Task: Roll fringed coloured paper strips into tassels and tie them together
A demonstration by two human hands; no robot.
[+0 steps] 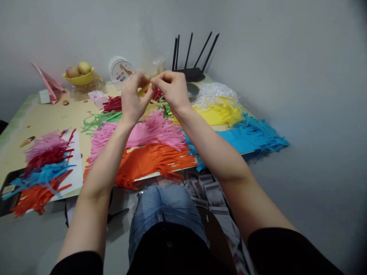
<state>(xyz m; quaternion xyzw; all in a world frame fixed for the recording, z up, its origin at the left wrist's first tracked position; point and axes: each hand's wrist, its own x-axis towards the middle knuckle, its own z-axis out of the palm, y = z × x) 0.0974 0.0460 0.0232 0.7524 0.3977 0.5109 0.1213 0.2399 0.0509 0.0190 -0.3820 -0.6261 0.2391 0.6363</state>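
Note:
Held up over the far half of the table, my left hand pinches a narrow yellow strip between thumb and fingers. Close against it, my right hand is also closed in a pinch at the strip's upper end. Beneath and around the hands lie fringed sheets of tissue-like material: pink, orange, yellow and blue. Green strips and dark red ones lie near my left wrist. Part of the pile behind the hands is hidden.
At the left, small fringed bundles lie on white paper. Along the back stand a yellow bowl of fruit, a white clock and a black router. White shreds lie right, near the wall. Boxes sit below.

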